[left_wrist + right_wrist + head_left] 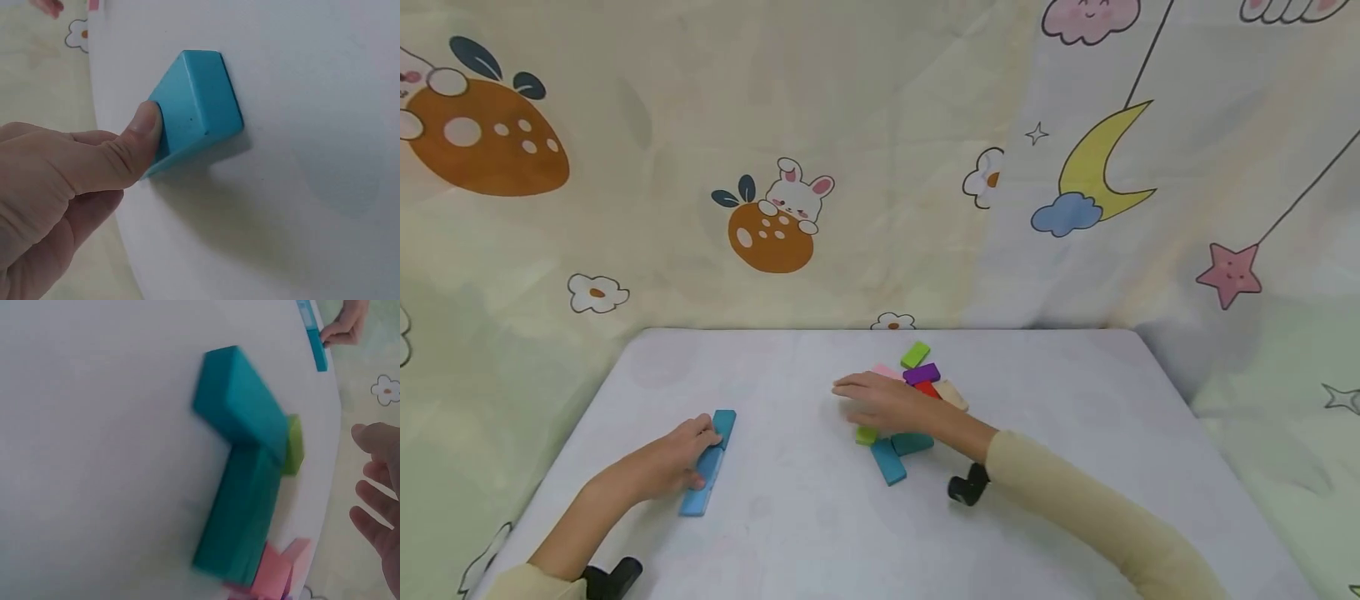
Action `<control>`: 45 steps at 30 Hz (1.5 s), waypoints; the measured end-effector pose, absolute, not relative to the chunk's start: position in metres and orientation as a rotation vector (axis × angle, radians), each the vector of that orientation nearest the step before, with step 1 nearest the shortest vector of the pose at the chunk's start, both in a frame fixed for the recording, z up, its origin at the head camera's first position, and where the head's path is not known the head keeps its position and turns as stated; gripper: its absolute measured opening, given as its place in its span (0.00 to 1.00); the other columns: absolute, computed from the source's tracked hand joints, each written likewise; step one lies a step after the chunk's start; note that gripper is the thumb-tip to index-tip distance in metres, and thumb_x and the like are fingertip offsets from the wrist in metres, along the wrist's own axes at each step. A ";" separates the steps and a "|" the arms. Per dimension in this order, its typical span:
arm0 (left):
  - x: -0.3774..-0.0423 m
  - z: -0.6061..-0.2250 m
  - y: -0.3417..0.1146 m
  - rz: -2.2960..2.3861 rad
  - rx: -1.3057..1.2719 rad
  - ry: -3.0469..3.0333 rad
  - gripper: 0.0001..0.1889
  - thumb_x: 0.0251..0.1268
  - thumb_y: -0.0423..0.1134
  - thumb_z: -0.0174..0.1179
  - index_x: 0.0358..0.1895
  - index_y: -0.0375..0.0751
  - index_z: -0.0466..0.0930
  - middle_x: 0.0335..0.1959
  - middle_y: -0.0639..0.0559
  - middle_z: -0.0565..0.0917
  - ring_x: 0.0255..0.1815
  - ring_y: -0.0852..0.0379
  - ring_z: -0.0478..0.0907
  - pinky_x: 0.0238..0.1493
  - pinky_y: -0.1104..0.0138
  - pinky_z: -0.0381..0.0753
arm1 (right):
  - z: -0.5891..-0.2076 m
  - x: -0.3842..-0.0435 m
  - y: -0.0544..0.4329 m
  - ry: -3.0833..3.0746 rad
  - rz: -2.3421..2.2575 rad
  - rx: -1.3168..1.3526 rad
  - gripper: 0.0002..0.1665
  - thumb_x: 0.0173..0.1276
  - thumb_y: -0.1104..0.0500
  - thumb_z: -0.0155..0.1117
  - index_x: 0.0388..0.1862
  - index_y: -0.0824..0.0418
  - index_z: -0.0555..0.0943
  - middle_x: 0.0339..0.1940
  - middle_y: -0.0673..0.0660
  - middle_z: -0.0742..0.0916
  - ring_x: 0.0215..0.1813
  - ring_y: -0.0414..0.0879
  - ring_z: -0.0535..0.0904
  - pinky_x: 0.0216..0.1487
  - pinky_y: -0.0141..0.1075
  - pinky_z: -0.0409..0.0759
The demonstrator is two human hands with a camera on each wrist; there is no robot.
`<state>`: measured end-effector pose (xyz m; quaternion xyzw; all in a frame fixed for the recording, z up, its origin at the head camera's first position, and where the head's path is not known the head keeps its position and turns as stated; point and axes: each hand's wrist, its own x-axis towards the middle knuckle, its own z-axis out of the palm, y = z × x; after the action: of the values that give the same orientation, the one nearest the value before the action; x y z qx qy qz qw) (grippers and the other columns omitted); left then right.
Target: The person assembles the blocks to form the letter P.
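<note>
In the head view, the left hand (666,462) grips a row of two blue blocks (697,502) on the white table (797,517). If its thumb and fingers press unevenly, the two could slide out of line where their ends meet. The fingers lie over the far block and the thumb beside the near one. The right hand (887,406) is held over the pile with fingers loosely extended. Lowering it carelessly could scatter the purple block (922,373), red block (928,389) and cream block (952,395), which lie close together just past its knuckles.

In the left wrist view, the thumb (145,122) presses flat on a blue face; the fingertips opposite are hidden, so their hold cannot be judged there. Should the thumb slip, the block could tip or twist.

In the right wrist view, the right fingers are spread and hold nothing. The two teal blocks (237,506), touching at an angle, lie apart from the fingertips, with a lime block (294,447) and pink block (273,573) beside them; reaching for one could nudge its neighbours.
</note>
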<state>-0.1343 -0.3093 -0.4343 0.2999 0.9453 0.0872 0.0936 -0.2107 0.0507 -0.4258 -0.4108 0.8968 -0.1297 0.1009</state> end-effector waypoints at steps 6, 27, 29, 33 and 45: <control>-0.132 -0.429 -0.306 0.267 0.842 2.777 0.27 0.50 0.37 0.73 0.53 0.33 0.74 0.65 0.36 0.68 0.63 0.38 0.68 0.58 0.49 0.77 | -0.434 -0.184 0.115 2.620 -0.226 -1.494 0.31 0.67 0.50 0.66 0.67 0.53 0.72 0.66 0.50 0.79 0.68 0.45 0.74 0.63 0.35 0.79; -0.137 -0.450 -0.334 0.452 0.816 2.802 0.34 0.55 0.54 0.66 0.63 0.38 0.74 0.72 0.45 0.68 0.70 0.39 0.64 0.65 0.57 0.74 | -0.453 -0.169 0.124 2.568 -0.148 -1.460 0.23 0.62 0.44 0.69 0.54 0.46 0.78 0.63 0.48 0.79 0.65 0.41 0.73 0.61 0.32 0.79; -0.136 -0.451 -0.336 0.478 0.845 2.804 0.35 0.55 0.58 0.63 0.62 0.38 0.74 0.71 0.44 0.69 0.69 0.38 0.65 0.64 0.63 0.74 | -0.453 -0.167 0.123 2.575 -0.142 -1.481 0.23 0.62 0.43 0.69 0.54 0.46 0.78 0.62 0.48 0.79 0.63 0.41 0.74 0.60 0.30 0.79; -0.136 -0.451 -0.336 0.501 0.845 2.796 0.36 0.54 0.60 0.63 0.62 0.38 0.75 0.71 0.44 0.69 0.68 0.38 0.65 0.64 0.67 0.74 | -0.445 -0.163 0.118 2.581 -0.214 -1.474 0.25 0.61 0.44 0.68 0.56 0.46 0.77 0.60 0.48 0.79 0.60 0.41 0.74 0.56 0.28 0.80; -0.139 -0.448 -0.331 0.475 0.758 2.787 0.35 0.50 0.58 0.67 0.60 0.41 0.77 0.71 0.46 0.70 0.69 0.40 0.66 0.62 0.51 0.76 | -0.428 -0.182 0.048 2.511 -0.691 -1.137 0.27 0.63 0.48 0.70 0.59 0.51 0.76 0.59 0.50 0.77 0.60 0.42 0.76 0.57 0.25 0.79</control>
<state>-0.1386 -0.3315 -0.4481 0.2575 0.9466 0.1614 0.1073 -0.1817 0.0476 -0.4275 -0.3958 0.8736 -0.2404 0.1494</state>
